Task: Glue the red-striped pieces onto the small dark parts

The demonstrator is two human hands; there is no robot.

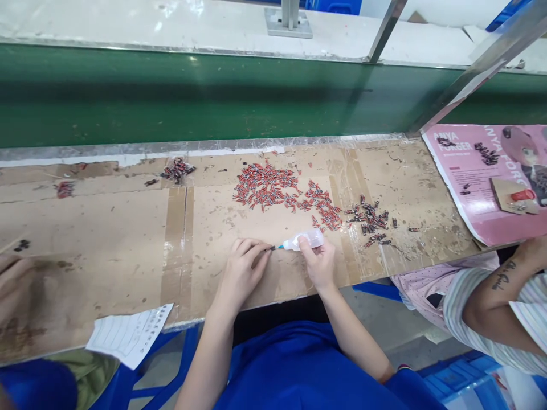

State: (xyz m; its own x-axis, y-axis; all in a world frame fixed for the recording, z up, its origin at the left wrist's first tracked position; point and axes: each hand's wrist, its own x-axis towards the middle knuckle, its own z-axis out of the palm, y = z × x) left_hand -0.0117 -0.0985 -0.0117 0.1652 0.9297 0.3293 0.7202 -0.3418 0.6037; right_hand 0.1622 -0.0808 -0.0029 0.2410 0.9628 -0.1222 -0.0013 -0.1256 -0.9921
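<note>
my left hand [244, 263] pinched a small dark part [272, 248] on the cardboard surface [128, 239]. my right hand [319, 263] was closed round a clear squeeze bottle [305, 240], its blue nozzle almost touching the part. in my judgement a light squeeze with the part held still suited best. the bottle's fill i could not tell. red parts [273, 188] lay heaped beyond.

Blue top — short sleeves, bare forearms, no gloves.
</note>
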